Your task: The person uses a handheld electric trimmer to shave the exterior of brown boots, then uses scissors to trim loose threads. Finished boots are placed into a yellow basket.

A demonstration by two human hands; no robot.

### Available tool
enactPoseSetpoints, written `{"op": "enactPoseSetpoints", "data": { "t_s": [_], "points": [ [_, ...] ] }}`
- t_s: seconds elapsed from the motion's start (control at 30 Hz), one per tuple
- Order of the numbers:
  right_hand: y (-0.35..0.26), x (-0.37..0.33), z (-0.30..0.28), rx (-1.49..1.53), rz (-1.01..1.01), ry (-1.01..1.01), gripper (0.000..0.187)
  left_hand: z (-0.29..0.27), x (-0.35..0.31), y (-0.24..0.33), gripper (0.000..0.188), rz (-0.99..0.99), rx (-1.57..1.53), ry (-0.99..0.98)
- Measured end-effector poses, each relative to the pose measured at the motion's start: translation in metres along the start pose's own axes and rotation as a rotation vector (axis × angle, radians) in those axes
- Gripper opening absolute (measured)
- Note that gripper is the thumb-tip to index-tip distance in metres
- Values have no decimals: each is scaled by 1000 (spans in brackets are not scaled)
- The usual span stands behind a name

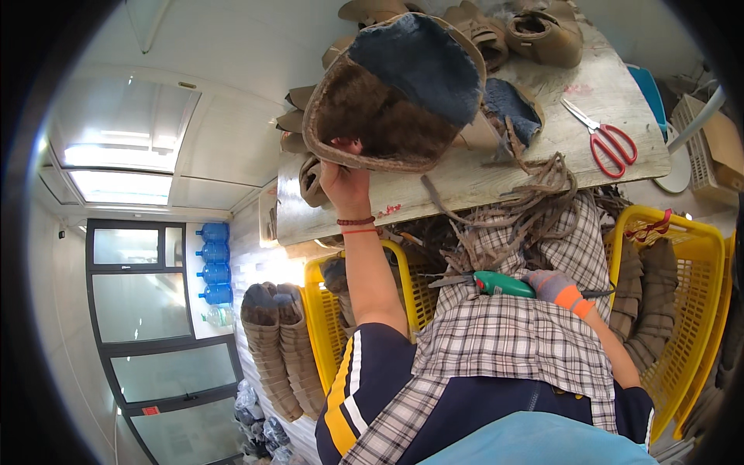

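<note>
Over the table's near left edge, my left hand [345,180] grips the rim of a fur-lined boot upper [370,108]. Its wide opening faces me, showing brown pile and a blue-grey patch; my thumb is inside the rim. Low over my lap, my right hand [554,288], in a grey and orange glove, is wrapped round green electric scissors [502,284]. Their thin dark tip points left, away from the upper. Long brown trimmed strips [535,194] lie tangled across my checked apron [511,333] and the table edge.
Red-handled scissors [610,147] lie on the whitish table [566,167]. Several tan uppers [546,35] stand along its back. Yellow baskets [686,341] flank me, the right one holding stacked uppers [655,294]. More stacks [267,349] stand left, near blue water bottles [215,263].
</note>
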State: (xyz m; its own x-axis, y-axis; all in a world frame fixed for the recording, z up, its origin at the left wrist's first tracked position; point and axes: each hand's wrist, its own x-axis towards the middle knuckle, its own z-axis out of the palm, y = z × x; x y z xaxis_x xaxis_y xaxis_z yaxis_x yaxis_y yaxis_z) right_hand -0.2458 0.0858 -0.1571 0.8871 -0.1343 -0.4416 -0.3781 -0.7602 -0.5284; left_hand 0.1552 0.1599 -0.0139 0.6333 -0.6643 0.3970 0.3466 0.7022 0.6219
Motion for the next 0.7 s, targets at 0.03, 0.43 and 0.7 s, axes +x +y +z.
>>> {"op": "enactPoseSetpoints", "data": {
  "t_s": [0.03, 0.43, 0.7],
  "points": [
    [-4, -1, -5, -1, -1, 2, 22, 1, 11, 0, 33, -1, 12, -20],
    [-2, -7, -5, 52, -20, 65, 25, 22, 109, -64, 33, -136, 360, 260],
    [-8, -13, -16, 74, -69, 71, 32, 15, 9, -127, 18, -621, 686, 498]
  ]
}}
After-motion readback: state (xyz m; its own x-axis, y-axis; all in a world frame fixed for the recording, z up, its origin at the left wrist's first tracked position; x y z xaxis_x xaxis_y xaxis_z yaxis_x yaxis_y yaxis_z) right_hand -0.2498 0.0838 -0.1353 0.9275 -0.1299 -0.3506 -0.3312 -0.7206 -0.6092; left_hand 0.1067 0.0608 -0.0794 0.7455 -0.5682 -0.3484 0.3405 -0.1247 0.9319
